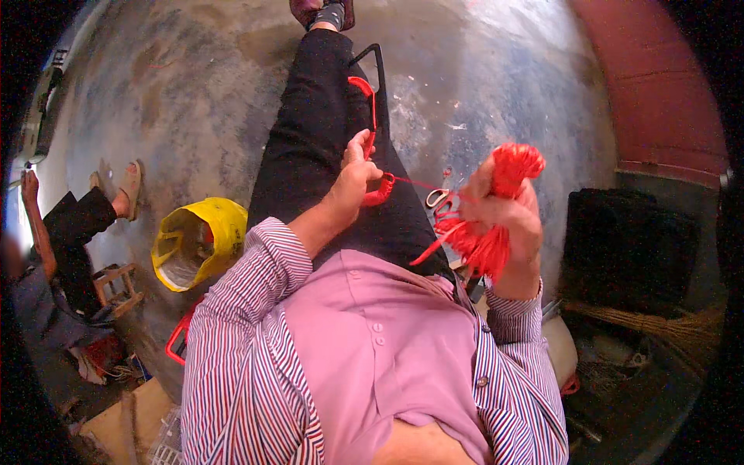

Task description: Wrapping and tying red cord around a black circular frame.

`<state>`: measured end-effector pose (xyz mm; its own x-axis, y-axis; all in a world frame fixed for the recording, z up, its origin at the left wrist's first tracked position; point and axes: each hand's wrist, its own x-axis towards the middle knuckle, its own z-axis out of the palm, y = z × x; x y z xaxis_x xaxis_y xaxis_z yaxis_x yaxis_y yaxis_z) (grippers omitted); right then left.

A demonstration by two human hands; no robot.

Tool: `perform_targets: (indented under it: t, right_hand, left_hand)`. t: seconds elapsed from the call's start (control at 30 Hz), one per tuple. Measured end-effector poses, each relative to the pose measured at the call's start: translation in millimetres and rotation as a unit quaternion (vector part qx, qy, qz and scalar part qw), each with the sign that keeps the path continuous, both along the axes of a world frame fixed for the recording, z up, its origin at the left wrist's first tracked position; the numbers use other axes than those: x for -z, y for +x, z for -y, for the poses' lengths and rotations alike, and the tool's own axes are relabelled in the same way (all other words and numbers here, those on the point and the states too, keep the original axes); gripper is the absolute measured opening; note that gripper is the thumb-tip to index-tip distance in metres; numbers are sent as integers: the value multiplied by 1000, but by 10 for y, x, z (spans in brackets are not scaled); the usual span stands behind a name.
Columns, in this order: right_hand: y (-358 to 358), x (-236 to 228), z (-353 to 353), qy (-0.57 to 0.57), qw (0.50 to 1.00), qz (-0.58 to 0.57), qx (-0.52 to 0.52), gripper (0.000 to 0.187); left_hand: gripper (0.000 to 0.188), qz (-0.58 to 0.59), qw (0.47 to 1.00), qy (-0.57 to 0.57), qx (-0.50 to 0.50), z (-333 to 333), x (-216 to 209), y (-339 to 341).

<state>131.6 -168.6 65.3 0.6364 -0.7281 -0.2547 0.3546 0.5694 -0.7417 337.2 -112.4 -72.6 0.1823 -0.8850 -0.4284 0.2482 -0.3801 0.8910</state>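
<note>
My left hand [353,184] is closed around a thin black bent rod frame [380,70] that rests along my trousers. Red wrapping [378,192] covers the part of the frame just below my fingers, and more red shows on its far part. My right hand [504,213] grips a thick bundle of red plastic cord [518,167], whose loose ends hang out below the fist. One thin red strand [418,183] stretches between the wrapping and the bundle. White-handled scissors [436,198] show beside my right thigh, partly hidden by the cord.
A yellow bucket-like container [203,244] stands at my left, something red inside. Further left another person sits, a sandalled foot [130,190] on the floor near a small wooden stool [116,287]. At right are a dark box [632,248], a straw broom [659,325] and a reddish wall [651,85].
</note>
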Motion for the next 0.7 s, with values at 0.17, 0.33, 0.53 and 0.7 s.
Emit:
perform_targets:
  t: [0.17,0.33,0.53,0.7]
  right_hand:
    - [135,-193,-341,16,997,-26,-69,22]
    - [124,-357,-216,-20,1000,9,16,22]
    - [35,-51,71,-156,978,-102,-91,38]
    - [393,862,204,-532,678,-470,-191,27]
  left_hand:
    - [74,-19,999,-19,-35,26,27,-13]
    - [68,405,897,-173,45,-61,-367,-138]
    - [11,157,972,-160,-74,6,-556,62]
    - [13,45,994,96,-27,-61,-288,222]
